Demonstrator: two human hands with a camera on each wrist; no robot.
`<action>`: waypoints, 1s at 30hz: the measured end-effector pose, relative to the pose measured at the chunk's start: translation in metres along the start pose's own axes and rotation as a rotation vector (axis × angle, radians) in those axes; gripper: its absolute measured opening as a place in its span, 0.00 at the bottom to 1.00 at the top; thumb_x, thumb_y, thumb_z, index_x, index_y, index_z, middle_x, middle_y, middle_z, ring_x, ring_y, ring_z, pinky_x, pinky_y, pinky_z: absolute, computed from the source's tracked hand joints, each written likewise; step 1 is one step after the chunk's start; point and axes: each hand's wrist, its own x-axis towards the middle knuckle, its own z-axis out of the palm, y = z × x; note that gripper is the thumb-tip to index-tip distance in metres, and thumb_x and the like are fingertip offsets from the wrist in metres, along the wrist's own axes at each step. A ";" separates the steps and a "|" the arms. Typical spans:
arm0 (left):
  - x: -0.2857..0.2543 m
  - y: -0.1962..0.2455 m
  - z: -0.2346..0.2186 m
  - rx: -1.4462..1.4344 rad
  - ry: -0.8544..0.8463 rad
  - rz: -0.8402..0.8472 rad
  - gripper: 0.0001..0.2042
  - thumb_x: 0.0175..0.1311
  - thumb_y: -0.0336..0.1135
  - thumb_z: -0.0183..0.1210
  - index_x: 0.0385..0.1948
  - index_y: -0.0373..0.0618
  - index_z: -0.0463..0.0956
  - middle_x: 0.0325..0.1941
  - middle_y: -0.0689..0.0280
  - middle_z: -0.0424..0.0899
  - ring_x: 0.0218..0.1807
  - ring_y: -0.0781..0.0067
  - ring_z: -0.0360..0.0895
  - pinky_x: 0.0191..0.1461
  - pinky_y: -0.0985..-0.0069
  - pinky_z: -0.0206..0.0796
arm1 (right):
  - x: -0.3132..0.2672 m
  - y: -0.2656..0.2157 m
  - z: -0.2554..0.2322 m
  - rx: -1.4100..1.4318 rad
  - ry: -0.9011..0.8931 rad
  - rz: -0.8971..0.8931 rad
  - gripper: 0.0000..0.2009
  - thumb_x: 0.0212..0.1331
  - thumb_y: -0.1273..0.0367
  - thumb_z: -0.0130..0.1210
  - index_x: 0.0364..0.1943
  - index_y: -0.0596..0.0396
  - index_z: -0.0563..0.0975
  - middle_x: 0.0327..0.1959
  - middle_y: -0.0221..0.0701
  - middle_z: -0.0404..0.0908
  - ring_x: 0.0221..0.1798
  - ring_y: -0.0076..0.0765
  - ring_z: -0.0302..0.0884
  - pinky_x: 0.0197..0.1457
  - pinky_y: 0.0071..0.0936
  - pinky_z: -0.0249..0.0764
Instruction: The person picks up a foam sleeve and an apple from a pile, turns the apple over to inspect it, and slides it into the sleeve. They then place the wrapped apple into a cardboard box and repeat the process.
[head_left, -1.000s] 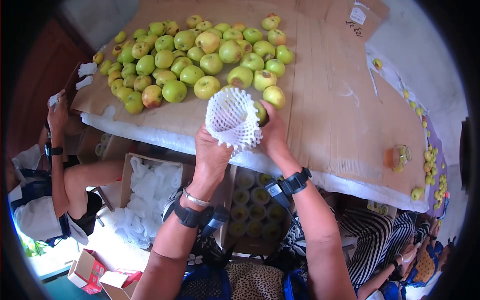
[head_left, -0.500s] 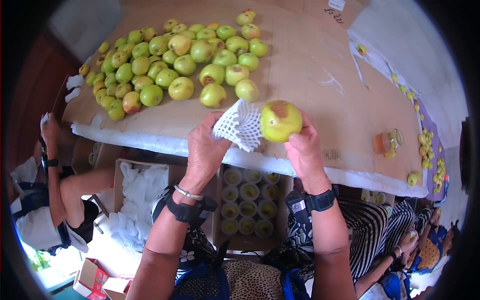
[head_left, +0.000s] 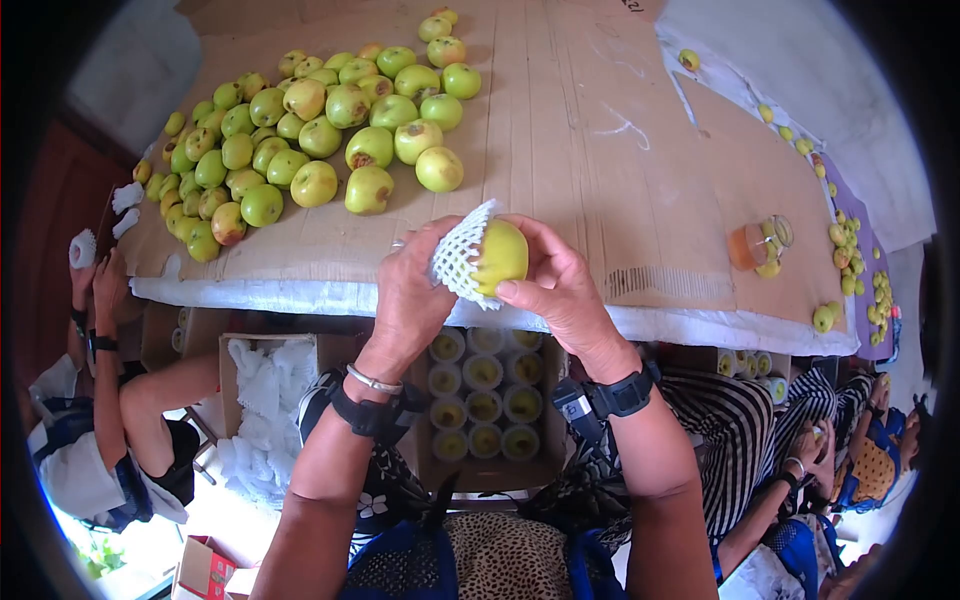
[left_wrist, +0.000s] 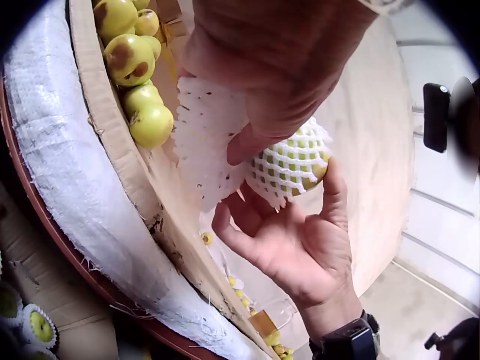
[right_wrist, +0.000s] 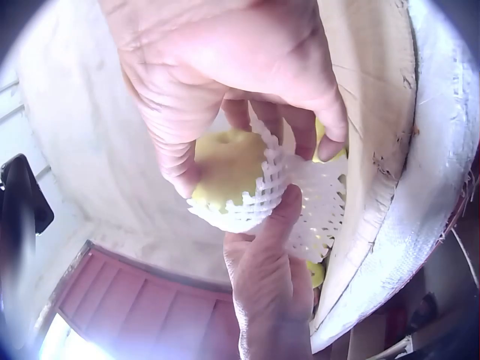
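Note:
In the head view a yellow-green apple [head_left: 505, 258] sits partly inside a white foam net sleeve [head_left: 458, 258], above the table's near edge. My left hand [head_left: 412, 290] grips the net from the left, thumb pressed on it in the left wrist view. From the right, my right hand [head_left: 568, 290] holds the bare side of the apple between thumb and fingers. The net covers part of the apple [right_wrist: 229, 169] in the right wrist view, with its loose end [right_wrist: 319, 210] flaring beyond the hands. A heap of apples [head_left: 312, 185] lies just past my hands.
Cardboard [head_left: 620, 170] covers the table, with a white padded edge [head_left: 300, 294]. Below stand a box [head_left: 437, 410] of netted apples and a box of white nets [head_left: 268, 385]. A jar [head_left: 752, 245] stands at right. Other people's hands [head_left: 108, 285] work at both sides.
The right hand has brought the apple from near the pile, then from beside the net, into the net's mouth. The left hand has kept hold of the net. The head view has shifted.

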 end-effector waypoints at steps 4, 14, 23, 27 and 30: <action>-0.001 -0.004 -0.002 0.035 0.199 0.074 0.22 0.48 0.23 0.59 0.48 0.44 0.68 0.46 0.62 0.76 0.49 0.65 0.73 0.52 0.72 0.64 | 0.005 0.004 0.004 -0.009 0.123 -0.167 0.34 0.44 0.75 0.63 0.58 0.60 0.59 0.53 0.35 0.67 0.55 0.29 0.67 0.59 0.28 0.66; -0.010 -0.003 0.010 -0.812 0.068 -0.291 0.13 0.62 0.32 0.53 0.46 0.39 0.65 0.39 0.66 0.71 0.35 0.83 0.69 0.39 0.83 0.65 | 0.017 0.019 0.012 -0.327 0.258 -0.291 0.34 0.41 0.73 0.65 0.55 0.63 0.62 0.49 0.38 0.70 0.53 0.30 0.69 0.59 0.27 0.66; -0.004 -0.018 0.002 -0.378 0.204 -0.167 0.05 0.60 0.26 0.54 0.36 0.38 0.72 0.30 0.66 0.76 0.31 0.80 0.71 0.37 0.81 0.65 | 0.021 0.026 0.017 -0.352 0.277 -0.249 0.34 0.41 0.72 0.66 0.55 0.60 0.60 0.49 0.37 0.70 0.49 0.28 0.71 0.51 0.25 0.71; -0.001 -0.011 -0.004 -0.157 0.196 0.103 0.05 0.55 0.24 0.56 0.33 0.39 0.73 0.28 0.62 0.78 0.31 0.71 0.73 0.39 0.76 0.65 | 0.021 0.024 0.016 -0.352 0.295 -0.224 0.35 0.41 0.74 0.65 0.55 0.60 0.58 0.49 0.37 0.69 0.49 0.27 0.71 0.51 0.24 0.71; 0.002 -0.003 -0.016 0.019 0.082 0.344 0.05 0.53 0.23 0.57 0.32 0.40 0.74 0.28 0.61 0.78 0.32 0.66 0.74 0.40 0.75 0.65 | 0.023 0.025 0.015 -0.254 0.289 -0.214 0.33 0.40 0.75 0.65 0.53 0.61 0.60 0.49 0.37 0.69 0.49 0.28 0.71 0.51 0.25 0.71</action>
